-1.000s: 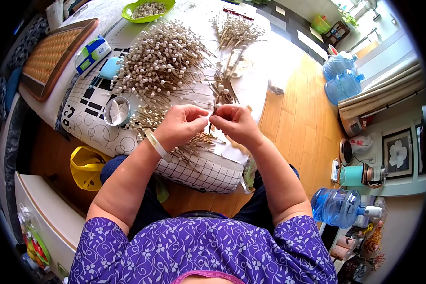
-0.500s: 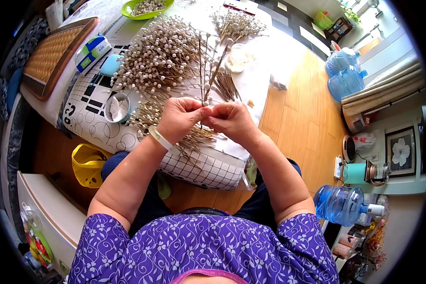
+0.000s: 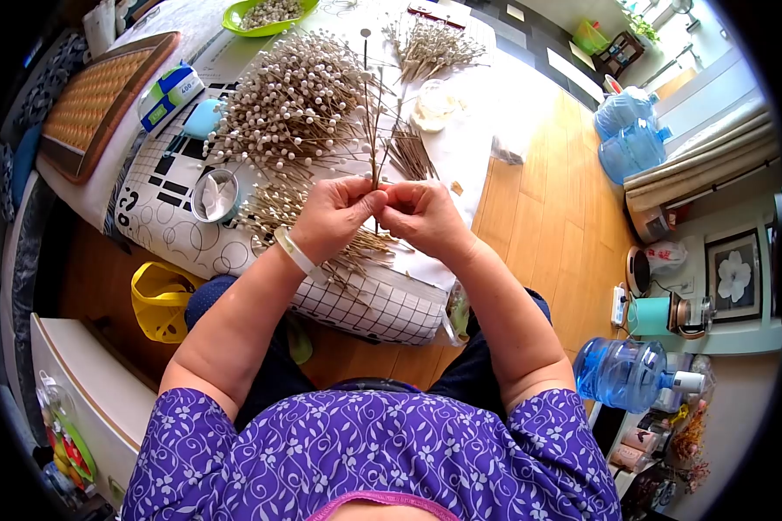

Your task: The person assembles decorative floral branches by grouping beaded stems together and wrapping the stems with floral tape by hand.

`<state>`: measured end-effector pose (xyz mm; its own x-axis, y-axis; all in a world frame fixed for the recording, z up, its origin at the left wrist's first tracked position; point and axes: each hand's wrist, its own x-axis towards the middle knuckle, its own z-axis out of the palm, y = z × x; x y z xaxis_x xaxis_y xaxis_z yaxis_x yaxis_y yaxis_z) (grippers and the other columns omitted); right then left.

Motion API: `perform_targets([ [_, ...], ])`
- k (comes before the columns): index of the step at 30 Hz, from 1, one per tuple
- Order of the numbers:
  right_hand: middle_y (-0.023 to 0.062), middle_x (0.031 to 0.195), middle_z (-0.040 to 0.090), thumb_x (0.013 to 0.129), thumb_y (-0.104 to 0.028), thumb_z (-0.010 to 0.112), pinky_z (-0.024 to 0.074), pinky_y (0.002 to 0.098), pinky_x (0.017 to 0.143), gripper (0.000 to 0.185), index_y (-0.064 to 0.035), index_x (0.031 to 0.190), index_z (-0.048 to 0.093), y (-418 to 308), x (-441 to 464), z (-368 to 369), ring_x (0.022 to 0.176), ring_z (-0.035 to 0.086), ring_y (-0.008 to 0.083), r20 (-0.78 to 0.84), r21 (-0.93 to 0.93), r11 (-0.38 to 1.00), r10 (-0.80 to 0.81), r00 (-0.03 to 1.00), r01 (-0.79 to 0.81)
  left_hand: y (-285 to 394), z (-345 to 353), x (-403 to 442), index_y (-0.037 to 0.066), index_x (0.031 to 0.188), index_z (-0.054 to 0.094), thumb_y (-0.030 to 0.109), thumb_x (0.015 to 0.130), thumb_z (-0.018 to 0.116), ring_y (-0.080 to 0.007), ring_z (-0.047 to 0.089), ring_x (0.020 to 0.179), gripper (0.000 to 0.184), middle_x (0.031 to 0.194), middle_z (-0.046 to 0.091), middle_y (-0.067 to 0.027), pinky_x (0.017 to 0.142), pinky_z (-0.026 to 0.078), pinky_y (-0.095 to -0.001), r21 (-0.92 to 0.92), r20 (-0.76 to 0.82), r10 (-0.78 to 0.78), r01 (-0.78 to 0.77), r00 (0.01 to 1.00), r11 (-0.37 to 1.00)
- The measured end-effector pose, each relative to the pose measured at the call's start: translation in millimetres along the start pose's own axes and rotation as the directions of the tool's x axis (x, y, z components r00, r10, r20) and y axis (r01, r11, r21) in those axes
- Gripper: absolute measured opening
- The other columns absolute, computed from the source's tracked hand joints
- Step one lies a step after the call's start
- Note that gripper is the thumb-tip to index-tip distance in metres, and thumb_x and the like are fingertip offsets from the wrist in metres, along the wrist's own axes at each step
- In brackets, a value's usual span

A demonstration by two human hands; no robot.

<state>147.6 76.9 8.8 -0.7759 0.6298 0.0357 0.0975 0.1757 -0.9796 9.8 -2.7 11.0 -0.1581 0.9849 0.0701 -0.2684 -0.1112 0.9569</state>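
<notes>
My left hand (image 3: 334,219) and my right hand (image 3: 426,219) meet at the table's near side, thumbs and fingers pinched around thin brown stems (image 3: 373,130) that stand up between them. One stem ends in a small round head. Behind my left hand lies a big heap of white-headed stems (image 3: 287,104). A smaller bunch with pale tips (image 3: 347,252) is partly under my left wrist. Just beyond my right hand are bare brown sticks (image 3: 411,152) and a roll of whitish tape (image 3: 434,106). Another bunch of stems (image 3: 430,48) lies farther back.
A round tin (image 3: 215,196) holding white pieces, a light blue case (image 3: 202,120) and a tissue pack (image 3: 172,95) lie on the left. At the back is a green bowl (image 3: 265,16). A yellow bag (image 3: 161,302) and water bottles (image 3: 621,373) are off the table.
Stems now rise upright between my hands, where a second ago they were low and dark. Since half a second ago the stems have shifted and drawn closer together. Both hands stay pinched.
</notes>
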Motion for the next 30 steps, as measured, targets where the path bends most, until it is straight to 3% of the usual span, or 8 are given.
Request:
perform_targets([
  [4, -0.0061, 0.062, 0.052, 0.079, -0.007, 0.060, 0.0358, 0.0174, 0.046, 0.009, 0.0013, 0.077, 0.061, -2, -2, -5, 0.055, 0.043, 0.0004, 0.062, 0.006, 0.999, 0.039, 0.997, -0.039, -8, -8, 2, -0.004, 0.089, 0.062, 0.006, 0.081, 0.059, -0.0090, 0.057, 0.075, 0.013, 0.082, 0.063, -0.0063, 0.070, 0.046, -0.0212, 0.071, 0.028, 0.007, -0.009, 1.000, 0.997],
  [8, -0.0063, 0.061, 0.051, 0.079, -0.007, 0.061, 0.0353, 0.0174, 0.046, 0.008, 0.0006, 0.076, 0.061, 3, 0, -1, 0.054, 0.043, 0.0003, 0.063, -0.072, 0.997, 0.031, 0.998, -0.027, -6, -14, 3, -0.001, 0.080, 0.061, 0.005, 0.076, 0.064, -0.0075, 0.056, 0.069, 0.008, 0.076, 0.062, -0.0048, 0.065, 0.047, -0.0203, 0.086, 0.018, -0.025, 0.023, 1.000, 0.996],
  [10, -0.0014, 0.051, 0.048, 0.074, -0.009, 0.063, 0.0353, 0.0217, 0.043, 0.014, 0.0030, 0.068, 0.058, -3, -1, 5, 0.050, 0.040, 0.0022, 0.014, 0.040, 0.997, -0.065, 0.998, 0.065, -6, -16, 6, 0.000, 0.076, 0.061, 0.005, 0.075, 0.066, -0.0069, 0.056, 0.067, 0.007, 0.074, 0.062, -0.0040, 0.063, 0.047, -0.0199, 0.082, 0.020, -0.039, 0.037, 0.999, 0.996],
  [13, -0.0019, 0.051, 0.047, 0.074, -0.007, 0.061, 0.0339, 0.0219, 0.043, 0.013, 0.0032, 0.067, 0.057, -5, -2, 7, 0.050, 0.038, 0.0020, 0.046, 0.010, 0.998, -0.056, 0.997, 0.055, -5, -19, 5, 0.000, 0.078, 0.061, 0.008, 0.077, 0.065, -0.0072, 0.055, 0.068, 0.009, 0.073, 0.061, -0.0033, 0.064, 0.046, -0.0197, 0.216, 0.039, -0.060, 0.050, 0.997, 0.975],
  [16, -0.0022, 0.052, 0.047, 0.074, -0.005, 0.058, 0.0335, 0.0217, 0.043, 0.010, 0.0032, 0.068, 0.057, 0, -1, 3, 0.050, 0.038, 0.0020, 0.024, 0.009, 1.000, 0.025, 0.999, -0.025, 1, -4, 0, -0.003, 0.084, 0.061, 0.009, 0.081, 0.060, -0.0082, 0.056, 0.072, 0.012, 0.077, 0.062, -0.0050, 0.067, 0.046, -0.0203, 0.036, 0.014, 0.002, -0.003, 1.000, 0.999],
  [20, -0.0021, 0.055, 0.050, 0.075, -0.007, 0.061, 0.0354, 0.0204, 0.043, 0.010, 0.0025, 0.073, 0.059, -1, -4, 5, 0.050, 0.042, 0.0023, 0.023, 0.129, 0.991, 0.018, 1.000, -0.021, -6, -11, 1, -0.005, 0.089, 0.060, 0.007, 0.083, 0.055, -0.0092, 0.057, 0.074, 0.014, 0.081, 0.063, -0.0071, 0.068, 0.047, -0.0210, 0.155, 0.019, 0.039, -0.042, 0.999, 0.987],
  [24, -0.0025, 0.056, 0.052, 0.076, -0.008, 0.062, 0.0362, 0.0194, 0.043, 0.011, 0.0021, 0.074, 0.061, -6, -2, 1, 0.051, 0.044, 0.0023, 0.089, 0.167, 0.980, 0.096, 0.991, -0.110, -2, -9, 1, -0.003, 0.083, 0.061, 0.007, 0.080, 0.061, -0.0092, 0.058, 0.071, 0.011, 0.077, 0.063, -0.0072, 0.065, 0.047, -0.0208, 0.201, -0.051, 0.037, -0.026, 0.998, 0.979],
  [30, -0.0033, 0.057, 0.052, 0.077, -0.010, 0.061, 0.0354, 0.0190, 0.043, 0.012, 0.0021, 0.074, 0.061, 3, -1, 3, 0.051, 0.043, 0.0017, 0.053, 0.147, 0.988, 0.034, 0.998, -0.042, -7, -16, 6, -0.002, 0.081, 0.062, 0.008, 0.078, 0.063, -0.0084, 0.057, 0.069, 0.011, 0.076, 0.063, -0.0066, 0.065, 0.047, -0.0200, 0.124, 0.006, 0.001, -0.002, 1.000, 0.992],
])
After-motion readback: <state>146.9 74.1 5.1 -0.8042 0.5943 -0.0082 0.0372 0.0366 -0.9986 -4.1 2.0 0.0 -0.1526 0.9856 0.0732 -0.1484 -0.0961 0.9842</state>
